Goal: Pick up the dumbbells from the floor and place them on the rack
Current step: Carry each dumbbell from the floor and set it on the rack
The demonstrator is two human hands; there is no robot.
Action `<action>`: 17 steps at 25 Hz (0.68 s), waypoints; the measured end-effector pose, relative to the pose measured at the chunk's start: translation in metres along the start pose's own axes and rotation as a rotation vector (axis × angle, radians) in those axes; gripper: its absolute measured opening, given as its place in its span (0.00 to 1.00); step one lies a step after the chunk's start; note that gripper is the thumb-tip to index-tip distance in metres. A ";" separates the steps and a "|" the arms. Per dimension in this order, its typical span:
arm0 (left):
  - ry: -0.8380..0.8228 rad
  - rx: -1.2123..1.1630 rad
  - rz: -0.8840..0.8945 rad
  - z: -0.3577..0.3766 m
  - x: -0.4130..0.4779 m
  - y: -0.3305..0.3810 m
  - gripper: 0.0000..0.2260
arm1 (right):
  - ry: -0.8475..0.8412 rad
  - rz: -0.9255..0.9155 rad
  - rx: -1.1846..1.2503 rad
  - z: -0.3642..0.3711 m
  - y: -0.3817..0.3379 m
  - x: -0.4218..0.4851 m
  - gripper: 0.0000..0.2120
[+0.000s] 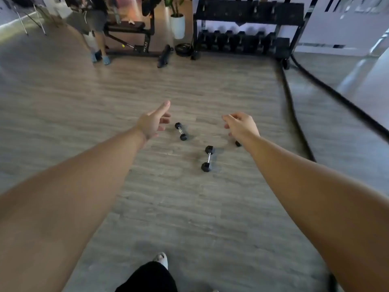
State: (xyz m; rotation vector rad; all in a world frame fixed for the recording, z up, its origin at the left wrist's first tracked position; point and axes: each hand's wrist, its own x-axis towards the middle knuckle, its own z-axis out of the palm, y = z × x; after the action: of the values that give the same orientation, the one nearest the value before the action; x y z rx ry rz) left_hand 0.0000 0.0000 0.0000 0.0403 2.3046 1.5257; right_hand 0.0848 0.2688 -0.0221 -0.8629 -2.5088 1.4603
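Even, soft indoor light, moderately bright; no hard shadows. Faint dark smudge of shadow on the floor (189, 197) beside the nearer dumbbell (208, 158). Cool white glare on the wall (341, 22) at upper right and along the upper left edge. Strong wide-angle bending at the borders. Rack (248, 28) and background soft, smeared; forearms slightly blurred.

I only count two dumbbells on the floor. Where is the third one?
In the head view, mostly hidden behind the right forearm: one black end of the third dumbbell shows on the floor, right of the nearest dumbbell.
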 end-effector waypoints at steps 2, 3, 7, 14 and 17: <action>-0.015 -0.008 -0.029 -0.007 0.012 0.000 0.31 | -0.039 0.011 0.023 0.015 -0.008 0.013 0.11; -0.025 -0.010 -0.038 -0.012 0.024 -0.004 0.31 | -0.059 0.009 0.022 0.026 -0.013 0.022 0.12; -0.024 -0.042 -0.064 -0.040 0.086 -0.017 0.31 | -0.079 0.047 0.007 0.073 -0.034 0.062 0.17; -0.187 0.007 -0.156 -0.110 0.218 -0.027 0.28 | -0.088 0.150 -0.027 0.170 -0.085 0.140 0.18; -0.211 0.017 -0.153 -0.128 0.270 -0.030 0.22 | -0.110 0.159 -0.038 0.208 -0.095 0.169 0.18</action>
State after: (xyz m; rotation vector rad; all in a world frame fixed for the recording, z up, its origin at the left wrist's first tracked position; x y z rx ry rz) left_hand -0.2867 -0.0644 -0.0615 0.0280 2.1042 1.3571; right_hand -0.1718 0.1635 -0.0839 -1.0382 -2.6086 1.5516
